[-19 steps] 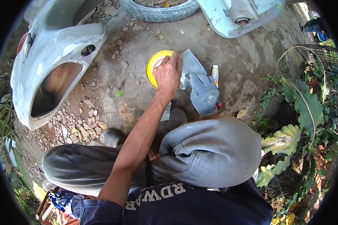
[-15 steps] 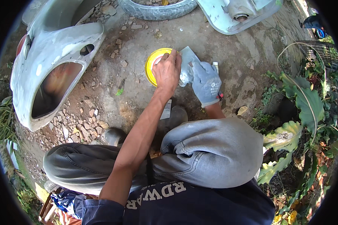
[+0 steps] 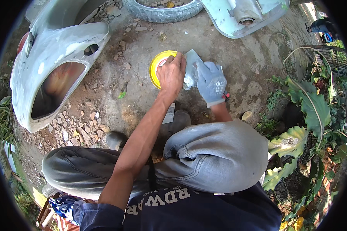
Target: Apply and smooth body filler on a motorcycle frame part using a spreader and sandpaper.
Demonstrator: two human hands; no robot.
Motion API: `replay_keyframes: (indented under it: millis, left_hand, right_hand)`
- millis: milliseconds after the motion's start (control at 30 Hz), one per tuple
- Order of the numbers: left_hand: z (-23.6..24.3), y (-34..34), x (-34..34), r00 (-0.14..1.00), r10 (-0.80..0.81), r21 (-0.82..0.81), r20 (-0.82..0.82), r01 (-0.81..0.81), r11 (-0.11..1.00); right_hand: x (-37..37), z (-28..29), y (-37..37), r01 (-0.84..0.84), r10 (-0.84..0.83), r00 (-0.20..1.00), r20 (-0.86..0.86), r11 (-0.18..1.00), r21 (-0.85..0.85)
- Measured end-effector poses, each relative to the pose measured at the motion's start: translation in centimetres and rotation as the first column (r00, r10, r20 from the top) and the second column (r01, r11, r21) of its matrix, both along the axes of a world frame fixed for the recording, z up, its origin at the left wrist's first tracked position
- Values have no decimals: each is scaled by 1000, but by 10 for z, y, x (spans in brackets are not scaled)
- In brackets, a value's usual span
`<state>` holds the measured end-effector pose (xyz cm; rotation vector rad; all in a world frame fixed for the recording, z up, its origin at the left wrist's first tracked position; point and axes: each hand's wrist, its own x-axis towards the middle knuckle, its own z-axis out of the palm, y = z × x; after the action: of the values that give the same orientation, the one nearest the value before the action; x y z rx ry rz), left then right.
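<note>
My bare left hand (image 3: 169, 75) is closed on the round yellow tin (image 3: 154, 68), fingers curled over its top at the right side. Just right of it a pale, translucent flat plate (image 3: 193, 56) lies on the ground, with a greyish smear on its lower part. My right hand (image 3: 212, 82), in a grey glove, is bent over that plate with fingers curled; what it grips, if anything, is hidden. A small red and black item (image 3: 226, 96) shows beside the glove's cuff. A second thin plate (image 3: 169, 113) lies below the tin, near my shoe.
A large pale scooter body panel (image 3: 46, 77) lies at the left, another (image 3: 243, 23) at the top right, and a tire (image 3: 162, 15) between them. Stone chips (image 3: 86, 131) are scattered near my left knee. Leafy plants (image 3: 312, 111) and a dark wire cage (image 3: 331, 57) line the right side.
My gloved right hand has shifted upward, hiding the small white tube that showed beside the plate, and more of my right forearm shows. My left hand stays on the tin.
</note>
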<state>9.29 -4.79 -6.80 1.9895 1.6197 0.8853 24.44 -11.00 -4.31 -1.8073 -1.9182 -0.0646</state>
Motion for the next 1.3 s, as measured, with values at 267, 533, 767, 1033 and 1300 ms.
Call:
replay_keyframes:
  millis: [267, 533, 767, 1033, 1300]
  left_hand:
    - [-5, 1, 1, 999, -33, 23, 24, 32, 999]
    - [-7, 0, -3, 999, -33, 30, -16, 34, 999]
    - [-4, 0, -3, 999, -38, 33, -17, 38, 999]
    - [-5, -3, -4, 999, -44, -4, -14, 44, 999]
    - [-3, 6, -3, 996, -85, 18, -36, 85, 996]
  right_hand:
    - [-2, 2, -19, -25, 25, 1000, -16, 1000, 4]
    - [-5, -7, -28, -16, 16, 999, -29, 1000, 2]
    - [-7, -7, -32, 6, -5, 999, -41, 1000, 11]
    - [-11, -12, -50, 42, -45, 996, -72, 998, -49]
    - [-12, -20, -53, 47, -43, 994, -103, 998, 32]
